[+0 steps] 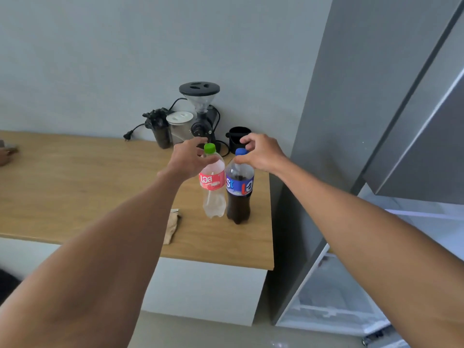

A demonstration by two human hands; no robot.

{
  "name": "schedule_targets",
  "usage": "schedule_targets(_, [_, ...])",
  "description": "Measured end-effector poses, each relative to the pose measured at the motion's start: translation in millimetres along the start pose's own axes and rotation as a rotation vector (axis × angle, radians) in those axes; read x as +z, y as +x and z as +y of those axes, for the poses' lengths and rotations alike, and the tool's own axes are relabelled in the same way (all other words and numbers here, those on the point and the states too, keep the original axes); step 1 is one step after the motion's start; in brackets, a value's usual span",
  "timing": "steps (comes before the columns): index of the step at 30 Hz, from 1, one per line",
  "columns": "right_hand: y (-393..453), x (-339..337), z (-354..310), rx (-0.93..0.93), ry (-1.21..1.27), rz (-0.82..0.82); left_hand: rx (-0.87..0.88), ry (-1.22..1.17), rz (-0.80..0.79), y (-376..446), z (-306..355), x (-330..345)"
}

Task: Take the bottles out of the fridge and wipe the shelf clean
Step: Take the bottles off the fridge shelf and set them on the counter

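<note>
Wooden tabletop (75,187) carries both bottles upright, side by side: left hand (187,162) fingers wrap the clear bottle (213,187) neck, right hand (261,154) fingers pinch the cola bottle (239,194) cap.

Two bottles on the counter (75,187): one clear bottle (213,187) with green cap, one cola bottle (239,194) with blue cap. Two of my hands up: left hand (188,160), right hand (261,153), one per bottle neck. One grinder (200,109) at the wall, one white-lidded jar (178,126), one dark jar (160,131), one black cup (237,138). One plug (128,135). One brown cloth (172,227). One fridge (339,121), door open. One other hand (6,154) at far left edge.
</note>
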State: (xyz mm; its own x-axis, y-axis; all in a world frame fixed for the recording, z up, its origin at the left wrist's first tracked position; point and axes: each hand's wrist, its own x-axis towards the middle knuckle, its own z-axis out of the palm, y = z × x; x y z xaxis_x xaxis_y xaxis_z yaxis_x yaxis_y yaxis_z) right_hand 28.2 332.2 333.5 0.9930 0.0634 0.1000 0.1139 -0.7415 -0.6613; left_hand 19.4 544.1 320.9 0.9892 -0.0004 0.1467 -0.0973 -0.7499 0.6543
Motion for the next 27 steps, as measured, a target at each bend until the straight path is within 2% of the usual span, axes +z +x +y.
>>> schedule_targets(4, [-47.2,-7.2,16.6,-0.079,0.179,0.039,0.01,-0.012,0.073,-35.5,8.1,1.2])
schedule_targets(8, [-111.5,-18.7,29.6,-0.089,0.292,0.067,0.041,-0.071,0.082,-94.7,28.0,15.1])
schedule_targets(18, [-297.8,-83.4,99.0,0.0,0.274,0.156,0.181,-0.093,-0.124,-255.7,120.6,109.2])
schedule_targets(22, [-330.7,-108.2,149.4,0.076,0.217,0.158,0.205,-0.104,-0.154,-278.9,160.4,150.2])
schedule_targets(27, [-323.9,-129.1,234.1,0.202,0.184,0.16,0.189,-0.122,-0.222,-259.2,195.4,222.6])
